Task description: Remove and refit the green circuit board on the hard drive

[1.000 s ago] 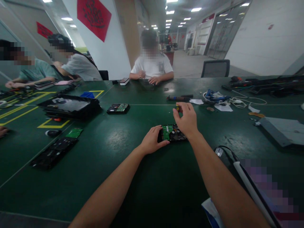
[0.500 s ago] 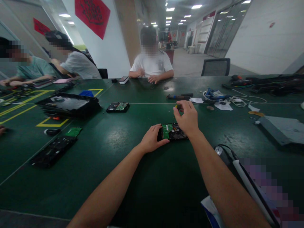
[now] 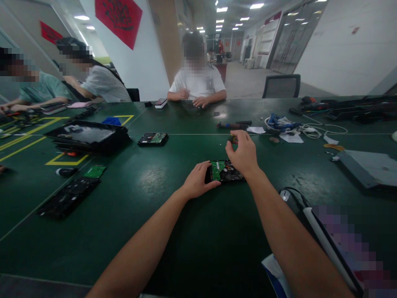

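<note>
A hard drive (image 3: pixel 223 171) with a green circuit board lies on the green table (image 3: pixel 173 215) in front of me. My left hand (image 3: pixel 198 180) grips its left edge, fingers curled round it. My right hand (image 3: pixel 243 154) hovers over the drive's far right side, fingers pinched on a small tool with a yellow tip (image 3: pixel 232 140), most of which is hidden by the fingers.
A second hard drive (image 3: pixel 153 139) and a black tray (image 3: pixel 88 136) lie to the left, with a keyboard-like black part (image 3: pixel 70 197) nearer. Cables (image 3: pixel 288 125) and a grey panel (image 3: pixel 369 163) are at the right. A person sits opposite; two others at far left.
My right hand has shifted slightly while staying pinched on the small tool above the drive. My left hand stays on the drive's edge.
</note>
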### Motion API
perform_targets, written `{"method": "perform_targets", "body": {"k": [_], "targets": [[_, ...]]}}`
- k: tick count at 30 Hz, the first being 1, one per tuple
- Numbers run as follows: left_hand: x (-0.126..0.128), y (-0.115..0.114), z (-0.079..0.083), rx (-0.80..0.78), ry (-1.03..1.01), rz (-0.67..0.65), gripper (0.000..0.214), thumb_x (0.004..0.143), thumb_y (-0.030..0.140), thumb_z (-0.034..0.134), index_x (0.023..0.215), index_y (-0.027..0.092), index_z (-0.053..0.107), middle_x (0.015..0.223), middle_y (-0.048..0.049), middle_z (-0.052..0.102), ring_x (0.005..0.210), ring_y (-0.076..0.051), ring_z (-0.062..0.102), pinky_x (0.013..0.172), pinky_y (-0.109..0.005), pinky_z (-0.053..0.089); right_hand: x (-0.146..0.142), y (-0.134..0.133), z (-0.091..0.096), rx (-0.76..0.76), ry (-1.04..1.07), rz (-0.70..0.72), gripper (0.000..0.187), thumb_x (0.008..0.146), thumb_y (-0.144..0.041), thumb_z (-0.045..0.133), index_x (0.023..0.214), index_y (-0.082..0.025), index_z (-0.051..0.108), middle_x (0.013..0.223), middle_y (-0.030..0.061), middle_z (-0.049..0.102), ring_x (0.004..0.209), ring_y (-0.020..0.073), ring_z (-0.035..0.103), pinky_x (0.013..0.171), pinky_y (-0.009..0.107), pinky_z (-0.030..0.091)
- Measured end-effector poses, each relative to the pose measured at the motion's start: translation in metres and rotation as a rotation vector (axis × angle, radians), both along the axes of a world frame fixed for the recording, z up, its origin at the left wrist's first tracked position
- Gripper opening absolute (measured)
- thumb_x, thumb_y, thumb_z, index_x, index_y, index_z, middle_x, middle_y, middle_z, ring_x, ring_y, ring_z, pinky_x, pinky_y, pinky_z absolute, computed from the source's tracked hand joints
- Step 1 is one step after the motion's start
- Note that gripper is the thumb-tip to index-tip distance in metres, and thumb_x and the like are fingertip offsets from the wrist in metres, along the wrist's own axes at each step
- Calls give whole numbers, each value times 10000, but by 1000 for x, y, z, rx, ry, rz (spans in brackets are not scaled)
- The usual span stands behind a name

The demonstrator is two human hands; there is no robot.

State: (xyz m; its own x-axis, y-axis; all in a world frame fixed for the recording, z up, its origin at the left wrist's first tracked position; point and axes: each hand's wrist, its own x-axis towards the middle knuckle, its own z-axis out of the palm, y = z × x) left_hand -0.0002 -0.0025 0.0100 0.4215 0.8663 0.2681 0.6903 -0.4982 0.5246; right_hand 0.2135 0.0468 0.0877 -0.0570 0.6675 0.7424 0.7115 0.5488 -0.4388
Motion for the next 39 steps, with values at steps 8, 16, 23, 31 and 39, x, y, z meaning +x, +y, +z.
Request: {"method": "perform_targets", "body": {"k": [8,16,23,31,39], "targets": [[0,1,-2,7,2,5,779,867,626,737,1451,180,478,1537,-171,521,1449,-335,483,1215,-516,433,1,2,-1,-13,9,19,317,909,-214,595,1226,-227,595,1199,146,624,1068,318,657,914,510,566],[0,1,-2,1,7,5,784,870,626,732,1457,173,475,1543,-175,515,1456,-336,474,1223,-517,422,1,1,-3,-66,13,40,373,923,-227,598,1296,-242,581,1220,139,614,990,290,667,900,511,567],[0,0,-1,-11,2,5,771,868,620,734,1456,190,477,1552,-170,510,1459,-339,472,1214,-532,432,2,2,-1,-52,28,20,333,928,-207,562,1260,-219,585,1185,144,631,1009,295,663,918,503,557],[0,0,0,-9,11,7,785,867,622,736,1457,175,477,1550,-175,511,1461,-334,471,1224,-513,422,0,-2,2,-43,19,-30,322,902,-196,576,1223,-228,567,1177,130,627,991,289,644,876,471,552],[0,-1,1,-18,-1,5,762,867,610,741,1456,209,472,1561,-162,501,1463,-345,472,1217,-551,424,2,-3,3,-51,13,9,286,918,-234,588,1204,-239,598,1131,109,619,911,265,646,870,481,550]]}}
